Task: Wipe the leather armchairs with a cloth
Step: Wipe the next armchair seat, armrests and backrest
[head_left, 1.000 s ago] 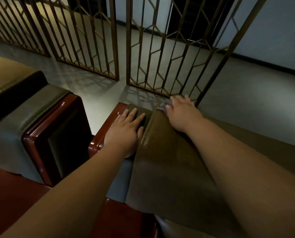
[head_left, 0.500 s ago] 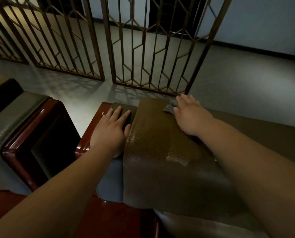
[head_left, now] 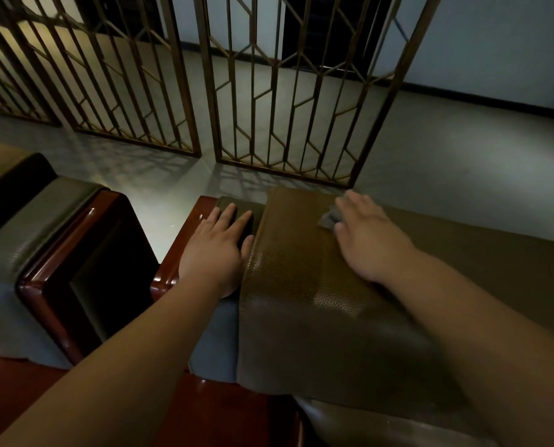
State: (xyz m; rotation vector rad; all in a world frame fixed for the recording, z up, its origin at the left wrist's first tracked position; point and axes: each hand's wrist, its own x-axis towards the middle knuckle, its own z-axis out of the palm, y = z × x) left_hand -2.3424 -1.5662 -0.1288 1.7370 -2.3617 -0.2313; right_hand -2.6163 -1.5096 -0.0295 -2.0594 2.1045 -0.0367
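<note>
Grey cloth pressed on the armchair's top edge

The cloth (head_left: 328,218) lies near the far edge of the brown leather armchair (head_left: 301,285) back, under the flat, straight-fingered right hand (head_left: 366,240). The left hand (head_left: 216,250) rests spread and empty on the wooden armrest (head_left: 172,269); a metal lattice screen (head_left: 285,91) stands beyond.

Pebbled brown leather armchair back (head_left: 301,285) with a soft sheen, glossy red-brown wooden arm frame (head_left: 172,272), grey matt cloth (head_left: 328,219), bronze-toned metal screen (head_left: 285,91), smooth matt grey floor (head_left: 446,150)
</note>
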